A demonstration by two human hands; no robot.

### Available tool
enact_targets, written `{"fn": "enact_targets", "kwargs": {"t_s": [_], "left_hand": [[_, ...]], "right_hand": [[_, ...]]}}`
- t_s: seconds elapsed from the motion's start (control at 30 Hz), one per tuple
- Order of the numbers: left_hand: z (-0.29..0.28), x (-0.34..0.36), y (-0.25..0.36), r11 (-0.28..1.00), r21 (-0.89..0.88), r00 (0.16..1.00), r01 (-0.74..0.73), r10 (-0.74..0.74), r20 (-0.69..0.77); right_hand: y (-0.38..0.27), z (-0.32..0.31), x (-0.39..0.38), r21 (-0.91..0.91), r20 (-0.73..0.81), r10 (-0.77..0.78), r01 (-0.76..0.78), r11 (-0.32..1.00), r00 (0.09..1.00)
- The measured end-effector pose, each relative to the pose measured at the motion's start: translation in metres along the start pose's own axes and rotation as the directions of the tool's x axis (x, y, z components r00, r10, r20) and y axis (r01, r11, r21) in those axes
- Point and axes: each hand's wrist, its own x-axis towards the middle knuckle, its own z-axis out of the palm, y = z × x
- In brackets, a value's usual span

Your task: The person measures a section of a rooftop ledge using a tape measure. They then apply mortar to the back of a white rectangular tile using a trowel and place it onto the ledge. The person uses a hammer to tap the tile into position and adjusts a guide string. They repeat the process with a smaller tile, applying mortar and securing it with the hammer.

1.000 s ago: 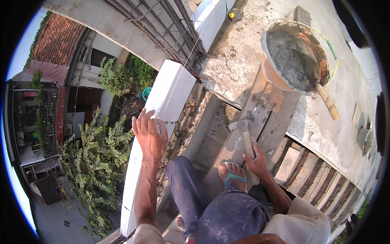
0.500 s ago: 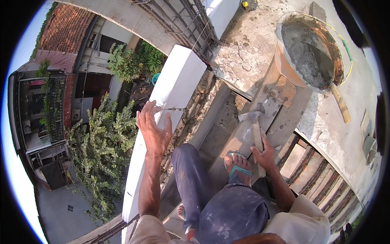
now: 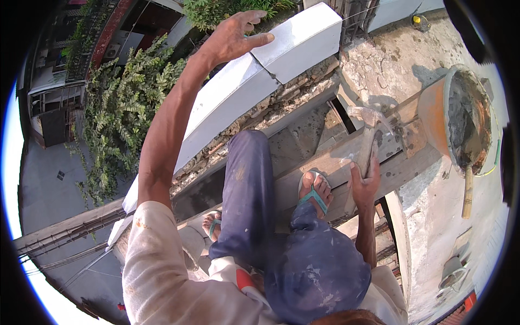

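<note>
My left hand (image 3: 238,37) reaches over a row of white blocks (image 3: 300,43) near their joint, fingers apart and holding nothing; I cannot tell whether it touches them. My right hand (image 3: 364,181) grips the wooden handle of a claw hammer (image 3: 368,120), its head raised toward the far end of the wooden planks (image 3: 406,165). Rough broken masonry (image 3: 287,97) runs along the blocks’ inner side. A sandalled foot rests on the planks beside my right hand.
An orange bucket (image 3: 436,114) of grey mortar, with a wooden handle (image 3: 467,197) sticking out, stands on the right. A yellow-topped object (image 3: 418,23) lies farther back. Wire and rebar stand behind the blocks. A drop to greenery (image 3: 124,108) and houses lies left. Gaps open beside the planks.
The view has turned. My left hand has moved upward and forward along the blocks. My right hand still holds the hammer, now raised somewhat in the picture.
</note>
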Motion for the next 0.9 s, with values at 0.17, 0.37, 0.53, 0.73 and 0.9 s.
{"fn": "enact_targets", "kwargs": {"t_s": [0.17,0.37,0.53,0.73,0.9], "left_hand": [[0.043,0.033,0.035,0.97,0.17,0.982,-0.173,0.157,0.102],[0.06,0.027,0.071,0.938,0.344,0.998,-0.036,0.016,0.058],[0.068,0.028,0.068,0.941,0.337,1.0,-0.004,0.004,0.001],[0.07,0.027,0.065,0.941,0.339,1.0,-0.004,0.008,-0.009],[0.071,0.027,0.064,0.937,0.349,0.999,-0.015,0.025,-0.024]], "right_hand": [[-0.07,-0.013,0.084,-0.287,0.032,-0.39,0.382,0.879,0.92],[-0.122,-0.015,0.175,-0.39,0.088,-0.624,0.603,0.696,0.777],[-0.121,-0.004,0.218,-0.491,0.138,-0.68,0.646,0.585,0.72],[-0.14,0.006,0.219,-0.569,0.198,-0.544,0.547,0.614,0.816],[-0.141,0.003,0.221,-0.585,0.219,-0.526,0.542,0.603,0.822]]}}
